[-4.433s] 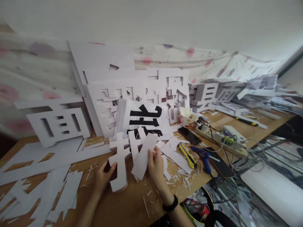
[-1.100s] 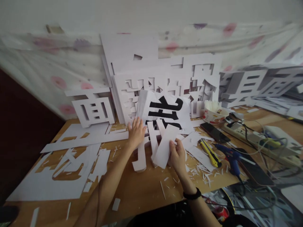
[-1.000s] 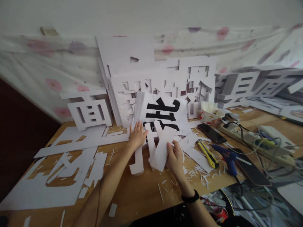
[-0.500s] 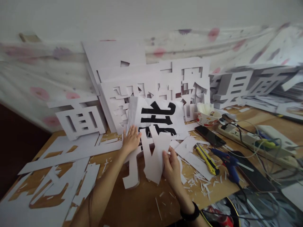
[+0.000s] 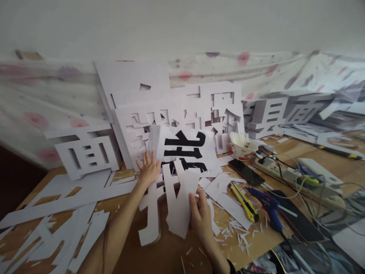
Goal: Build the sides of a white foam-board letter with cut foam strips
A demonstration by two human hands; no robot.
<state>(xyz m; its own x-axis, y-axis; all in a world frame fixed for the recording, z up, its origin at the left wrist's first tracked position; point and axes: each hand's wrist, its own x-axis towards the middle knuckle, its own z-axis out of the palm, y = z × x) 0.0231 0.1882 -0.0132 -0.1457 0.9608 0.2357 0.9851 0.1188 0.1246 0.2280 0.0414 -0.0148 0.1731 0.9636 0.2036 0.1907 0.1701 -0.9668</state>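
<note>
My right hand (image 5: pixel 201 211) pinches the right edge of a flat white cut-out board piece (image 5: pixel 178 209) between thumb and fingers. With its fingers spread, my left hand (image 5: pixel 149 169) rests at the left edge of a white paper sheet (image 5: pixel 209 144) printed with bold black character strokes. Whether that palm presses on the sheet or on the board below it, I cannot tell. Just below the left hand stands a thick-sided white foam character part (image 5: pixel 152 217), left of the held piece. The held piece covers the lower part of the print.
White boards with cut-out characters (image 5: pixel 176 99) lean at the back. A raised character (image 5: pixel 91 156) stands left. On the right are a paper cup (image 5: pixel 242 146), phone (image 5: pixel 246 171), yellow utility knife (image 5: pixel 245 201), blue glue gun (image 5: pixel 268 207) and power strip (image 5: pixel 296 182). Scraps (image 5: pixel 239 232) litter the wood table.
The camera view has shifted, so everything sits lower and further left. My left fingers have spread wider. The right hand keeps its pinch on the cut-out piece.
</note>
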